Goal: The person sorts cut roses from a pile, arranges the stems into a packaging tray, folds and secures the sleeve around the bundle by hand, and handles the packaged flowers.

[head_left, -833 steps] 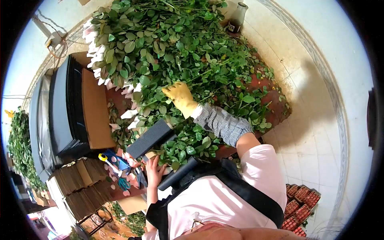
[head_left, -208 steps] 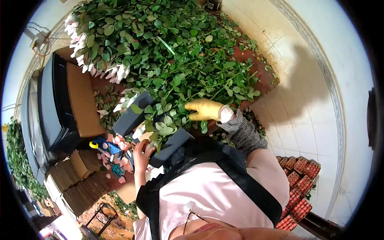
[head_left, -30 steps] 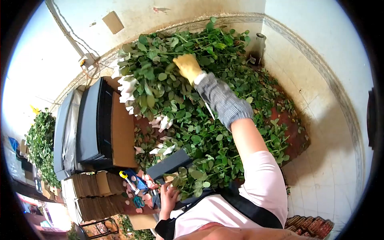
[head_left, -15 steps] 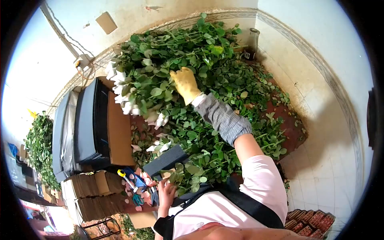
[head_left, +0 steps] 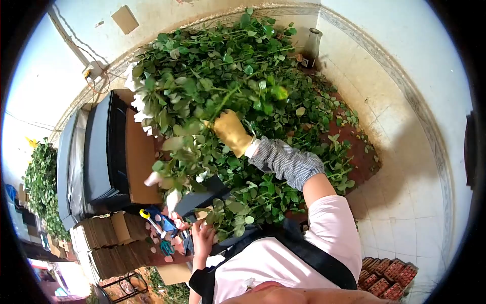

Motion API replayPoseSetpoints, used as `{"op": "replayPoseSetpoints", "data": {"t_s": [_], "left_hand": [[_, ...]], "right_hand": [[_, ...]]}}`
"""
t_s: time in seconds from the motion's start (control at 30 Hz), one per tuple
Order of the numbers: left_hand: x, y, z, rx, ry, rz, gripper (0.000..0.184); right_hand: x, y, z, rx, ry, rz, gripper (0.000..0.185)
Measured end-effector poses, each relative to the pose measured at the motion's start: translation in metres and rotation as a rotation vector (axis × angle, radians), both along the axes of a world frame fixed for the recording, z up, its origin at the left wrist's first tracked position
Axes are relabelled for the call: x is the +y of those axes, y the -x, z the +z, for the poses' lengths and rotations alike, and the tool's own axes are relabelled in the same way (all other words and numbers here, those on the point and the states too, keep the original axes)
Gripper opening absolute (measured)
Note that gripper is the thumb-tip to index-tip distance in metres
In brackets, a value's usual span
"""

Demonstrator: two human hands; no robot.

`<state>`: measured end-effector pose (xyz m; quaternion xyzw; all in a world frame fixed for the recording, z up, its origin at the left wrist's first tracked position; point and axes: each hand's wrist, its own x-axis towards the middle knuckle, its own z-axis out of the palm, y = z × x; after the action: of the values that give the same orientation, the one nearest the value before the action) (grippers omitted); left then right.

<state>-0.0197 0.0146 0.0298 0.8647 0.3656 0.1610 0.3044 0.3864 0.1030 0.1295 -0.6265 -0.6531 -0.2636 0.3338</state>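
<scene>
My right hand, in a yellow glove with a grey checked sleeve, is closed around rose stems over the pile. Leaves and pale rose blooms hang blurred to the left of it. The large heap of leafy roses lies beyond, with white wrapped heads along its left side. My bare left hand is low near my chest, fingers curled, beside a leafy stem and a dark grey foam block. What its fingers hold is hidden.
Left of the pile stand grey boards and a cardboard sheet. Nearer are cardboard stacks, a yellow-handled cutter, teal scissors and loose petals. A glass bottle stands in the back corner.
My right hand has drawn back toward me from the pile, and rose blooms have swung nearer on the left. My left hand stays low, its fingers more curled. The view has shifted slightly.
</scene>
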Motion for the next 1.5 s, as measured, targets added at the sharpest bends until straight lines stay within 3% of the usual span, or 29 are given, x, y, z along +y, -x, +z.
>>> {"op": "replayPoseSetpoints", "data": {"t_s": [0.07, 0.13, 0.17, 0.2, 0.23, 0.27, 0.33, 0.37, 0.43, 0.53, 0.67, 0.73, 0.8, 0.9, 1.03, 1.1, 1.13, 1.2, 1.23, 1.27, 1.3, 1.33, 1.4, 1.5], "left_hand": [[0.003, 0.001, 0.001, 0.013, -0.027, -0.021, 0.024], [0.002, 0.002, -0.004, -0.033, -0.039, -0.044, 0.023], [0.002, 0.002, -0.005, 0.004, -0.064, -0.038, 0.023], [0.000, 0.001, -0.003, -0.011, -0.033, -0.013, 0.023], [0.000, 0.002, -0.005, -0.027, -0.037, -0.017, 0.023], [0.001, 0.003, -0.006, -0.044, -0.041, -0.021, 0.023], [0.000, 0.000, -0.001, -0.024, -0.016, -0.011, 0.022], [0.000, 0.001, -0.002, 0.017, -0.039, -0.011, 0.022], [-0.002, -0.001, 0.000, 0.004, 0.003, 0.011, 0.022], [-0.001, 0.003, -0.006, -0.022, 0.043, 0.030, 0.021], [-0.002, -0.001, 0.001, -0.010, 0.060, 0.034, 0.024], [-0.001, -0.002, 0.002, -0.027, 0.070, 0.025, 0.024], [-0.001, -0.002, 0.003, -0.011, 0.043, 0.014, 0.024], [0.000, -0.002, 0.004, 0.007, -0.002, 0.003, 0.024], [0.000, 0.000, 0.001, 0.004, 0.005, 0.000, 0.023], [-0.001, 0.000, -0.001, -0.005, 0.013, 0.001, 0.022], [0.000, 0.000, -0.001, -0.012, 0.018, 0.005, 0.022], [-0.001, -0.001, 0.002, -0.010, 0.020, 0.005, 0.022], [0.000, -0.002, 0.004, -0.007, 0.023, 0.001, 0.022], [0.002, -0.003, 0.005, -0.017, 0.021, 0.018, 0.022], [0.001, -0.003, 0.005, -0.022, -0.005, -0.003, 0.022], [0.000, -0.002, 0.006, -0.024, -0.030, -0.016, 0.022], [0.001, -0.001, 0.004, -0.047, -0.024, -0.013, 0.022], [-0.002, -0.001, 0.005, -0.028, -0.005, 0.021, 0.023]], "right_hand": [[0.008, -0.005, -0.029, 0.164, 0.432, -0.011, 0.013], [0.053, 0.000, -0.106, 0.273, 0.282, -0.181, 0.014], [0.048, 0.005, -0.098, 0.281, 0.294, -0.177, 0.014], [0.041, 0.009, -0.077, 0.162, 0.601, -0.286, 0.011], [0.039, 0.012, -0.065, 0.030, 0.900, -0.390, 0.022], [0.041, 0.014, -0.075, 0.033, 0.905, -0.385, 0.022], [0.037, 0.018, -0.094, -0.088, 0.533, -0.516, 0.028], [0.023, 0.012, -0.106, -0.314, 0.692, -0.527, 0.039], [0.000, 0.001, -0.101, -0.085, 1.211, -0.361, 0.046], [-0.024, -0.013, -0.100, 0.116, 1.444, -0.146, 0.062], [-0.077, -0.003, -0.091, 0.129, 1.188, -0.083, 0.056], [-0.090, 0.014, -0.044, 0.184, 1.285, -0.215, 0.055], [-0.104, 0.022, -0.039, 0.268, 0.970, -0.094, 0.042], [-0.098, 0.034, -0.031, 0.319, 0.386, 0.061, 0.037], [-0.048, 0.004, -0.076, -0.136, 0.918, -0.352, 0.054], [-0.042, -0.023, -0.114, -0.214, 0.824, -0.429, 0.047], [-0.031, -0.036, -0.133, -0.137, 0.797, -0.429, 0.044], [-0.010, -0.053, -0.124, 0.024, 1.088, -0.395, 0.040], [-0.009, -0.050, -0.122, 0.015, 0.874, -0.382, 0.020], [0.008, -0.048, -0.115, 0.245, 0.879, -0.412, 0.021], [0.006, -0.050, -0.112, 0.164, 0.808, -0.373, 0.021], [-0.012, -0.034, -0.055, 0.085, 0.738, -0.324, 0.022], [-0.029, -0.035, -0.009, -0.239, 0.268, -0.298, 0.025], [-0.052, -0.071, -0.010, -0.136, 0.163, -0.202, 0.025]]}}
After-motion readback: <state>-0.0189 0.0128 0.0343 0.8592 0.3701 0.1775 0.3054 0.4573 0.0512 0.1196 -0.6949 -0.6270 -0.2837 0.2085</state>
